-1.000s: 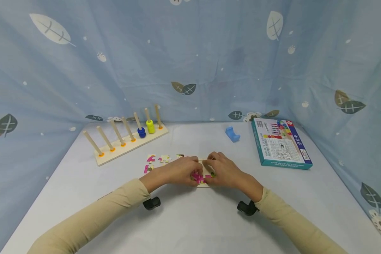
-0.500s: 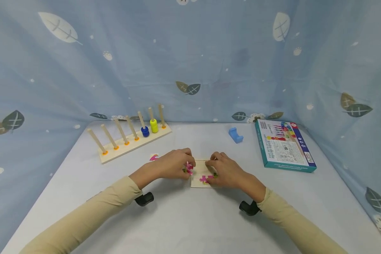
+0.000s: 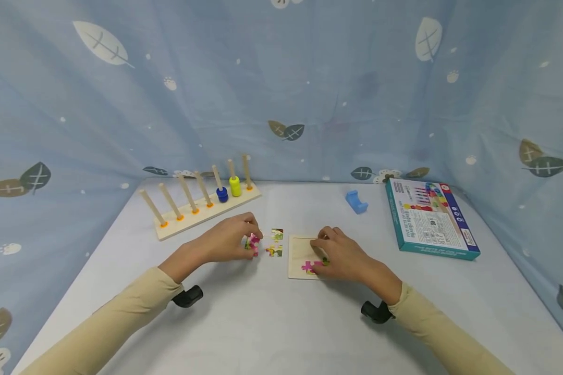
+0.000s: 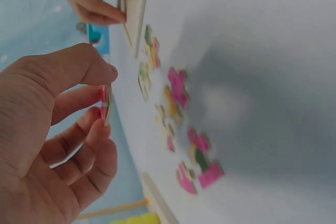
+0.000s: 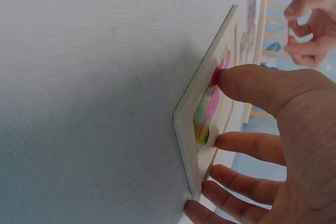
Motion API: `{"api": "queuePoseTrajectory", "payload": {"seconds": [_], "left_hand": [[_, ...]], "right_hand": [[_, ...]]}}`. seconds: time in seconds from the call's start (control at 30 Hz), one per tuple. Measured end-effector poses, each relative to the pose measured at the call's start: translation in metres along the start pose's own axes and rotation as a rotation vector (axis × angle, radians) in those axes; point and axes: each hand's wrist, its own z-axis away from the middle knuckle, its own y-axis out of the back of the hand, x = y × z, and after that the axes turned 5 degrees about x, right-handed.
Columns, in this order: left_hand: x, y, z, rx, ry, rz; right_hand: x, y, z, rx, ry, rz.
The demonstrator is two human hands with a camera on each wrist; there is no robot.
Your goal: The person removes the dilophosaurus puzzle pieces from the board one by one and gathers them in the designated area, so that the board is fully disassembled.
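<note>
My left hand (image 3: 227, 239) pinches a pink jigsaw piece (image 4: 106, 103) between thumb and fingertips, held above the table to the left of the puzzle tray. Below it in the left wrist view lie loose jigsaw pieces (image 4: 177, 85), pink, yellow and green. The shallow wooden puzzle tray (image 3: 296, 258) lies flat, with a few joined pieces (image 3: 309, 267) along its near side. My right hand (image 3: 344, 258) rests on the tray's right part. Its thumb touches the pink pieces, while the other fingers spread over the tray and its edge, partly covering the pieces.
Behind on the left stands a wooden peg rack (image 3: 206, 211) carrying blue and yellow beads. A light blue plastic piece (image 3: 356, 201) lies at the back. A flat toy box (image 3: 431, 219) is at the right. A patterned curtain (image 3: 281, 78) hangs behind the table.
My left hand has moved left from the tray, carrying the jigsaw piece, and loose pieces beside the tray are now uncovered. My right hand stays on the tray. The head view has shifted slightly.
</note>
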Motion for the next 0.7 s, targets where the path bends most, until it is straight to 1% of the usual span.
{"api": "queuePoseTrajectory", "payload": {"seconds": [0.2, 0.4, 0.6, 0.7], "left_hand": [[-0.008, 0.001, 0.015, 0.025, 0.009, -0.01], [-0.015, 0.0, 0.03, 0.044, 0.014, -0.006], [-0.021, -0.006, 0.045, 0.033, 0.058, -0.004], [-0.023, -0.01, 0.051, 0.019, 0.062, 0.006]], "right_hand": [[0.001, 0.001, 0.0, -0.007, -0.002, -0.011], [0.003, 0.001, 0.001, 0.001, 0.014, -0.01], [0.002, 0.002, 0.001, -0.001, 0.013, -0.019], [0.002, 0.002, 0.002, -0.008, 0.011, -0.021]]}}
